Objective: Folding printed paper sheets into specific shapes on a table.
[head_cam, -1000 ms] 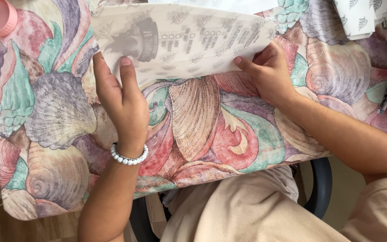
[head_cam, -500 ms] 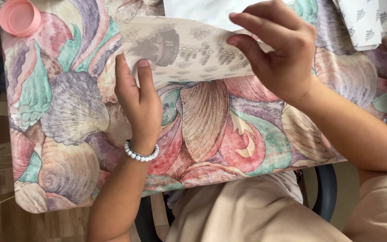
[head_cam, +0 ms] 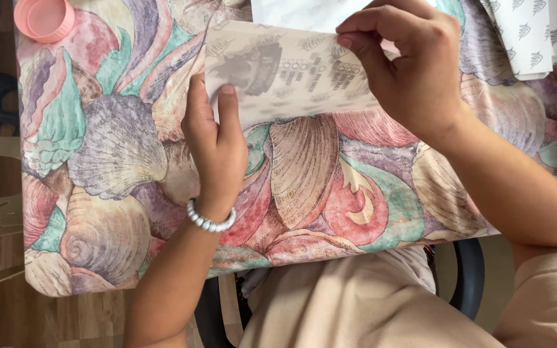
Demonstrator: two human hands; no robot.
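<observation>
Beside the paper sheet (head_cam: 291, 77), a pink lid (head_cam: 45, 18).

Bare forearms, white bead bracelet (head_cam: 210, 221) on L wrist, beige short sleeve (head_cam: 549, 296) R, beige trousers (head_cam: 349, 303)

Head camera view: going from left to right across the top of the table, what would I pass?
Round pink plastic lid → left hand pressing down the translucent printed paper sheet → right hand pinching that sheet's upper edge → stack of white sheets with small leaf prints, all on the seashell-patterned tablecloth.
</observation>
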